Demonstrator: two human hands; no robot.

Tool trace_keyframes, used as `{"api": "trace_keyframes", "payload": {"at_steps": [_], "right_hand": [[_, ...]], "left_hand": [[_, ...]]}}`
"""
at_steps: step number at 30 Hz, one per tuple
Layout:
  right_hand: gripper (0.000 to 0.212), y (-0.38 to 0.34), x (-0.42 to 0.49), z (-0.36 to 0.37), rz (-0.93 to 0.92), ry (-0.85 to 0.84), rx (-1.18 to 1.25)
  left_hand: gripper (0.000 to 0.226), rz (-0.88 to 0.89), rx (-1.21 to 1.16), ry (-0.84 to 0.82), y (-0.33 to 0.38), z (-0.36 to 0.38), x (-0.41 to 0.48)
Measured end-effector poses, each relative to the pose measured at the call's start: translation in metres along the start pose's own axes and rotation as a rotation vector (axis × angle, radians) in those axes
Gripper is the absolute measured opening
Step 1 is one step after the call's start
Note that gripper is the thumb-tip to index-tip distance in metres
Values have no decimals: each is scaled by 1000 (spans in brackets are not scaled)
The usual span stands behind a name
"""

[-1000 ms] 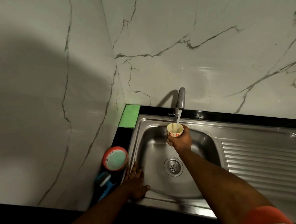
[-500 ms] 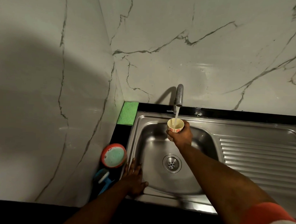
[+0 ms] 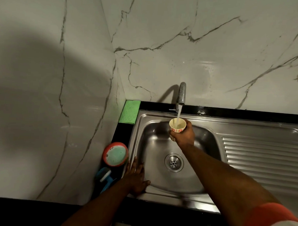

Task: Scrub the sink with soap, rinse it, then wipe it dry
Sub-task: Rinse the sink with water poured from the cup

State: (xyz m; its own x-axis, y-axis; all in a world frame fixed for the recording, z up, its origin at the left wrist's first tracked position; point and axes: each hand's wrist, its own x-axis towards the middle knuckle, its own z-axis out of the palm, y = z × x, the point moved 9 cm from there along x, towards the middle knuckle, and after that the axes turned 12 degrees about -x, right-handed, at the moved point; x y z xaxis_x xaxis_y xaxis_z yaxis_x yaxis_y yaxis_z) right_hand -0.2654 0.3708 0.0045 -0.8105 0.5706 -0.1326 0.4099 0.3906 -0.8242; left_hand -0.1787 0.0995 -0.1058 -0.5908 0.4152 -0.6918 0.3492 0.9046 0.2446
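Note:
A stainless steel sink [image 3: 153, 146] with a round drain [image 3: 174, 162] fills the middle of the view. Above its back edge a steel tap [image 3: 181, 94] runs water. My right hand [image 3: 183, 136] grips a small cream cup [image 3: 177, 125] with red flower marks, held upright under the stream. My left hand [image 3: 136, 177] rests flat on the sink's front left rim, fingers straight. A folded green cloth [image 3: 129, 114] lies at the back left corner of the black counter.
A red round tub [image 3: 115, 154] with pale green soap sits on the counter left of the basin. A blue and white scrubber [image 3: 104, 176] lies just in front of it. A ribbed draining board [image 3: 263, 155] extends right. Marble walls close the back and left.
The cup stays under the running tap and both hands keep their places. Only the view has shifted slightly.

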Motion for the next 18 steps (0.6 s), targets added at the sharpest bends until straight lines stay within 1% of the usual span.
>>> {"api": "trace_keyframes", "payload": {"at_steps": [6,18], "right_hand": [[75,-4,4,-5,-25,13,-54],[79,2,6,-5,-15,13,-43]], "left_hand": [[89,-1,-14,-16,2,-1,-3],[89,-9,-3,-32,3,-2,-2]]}}
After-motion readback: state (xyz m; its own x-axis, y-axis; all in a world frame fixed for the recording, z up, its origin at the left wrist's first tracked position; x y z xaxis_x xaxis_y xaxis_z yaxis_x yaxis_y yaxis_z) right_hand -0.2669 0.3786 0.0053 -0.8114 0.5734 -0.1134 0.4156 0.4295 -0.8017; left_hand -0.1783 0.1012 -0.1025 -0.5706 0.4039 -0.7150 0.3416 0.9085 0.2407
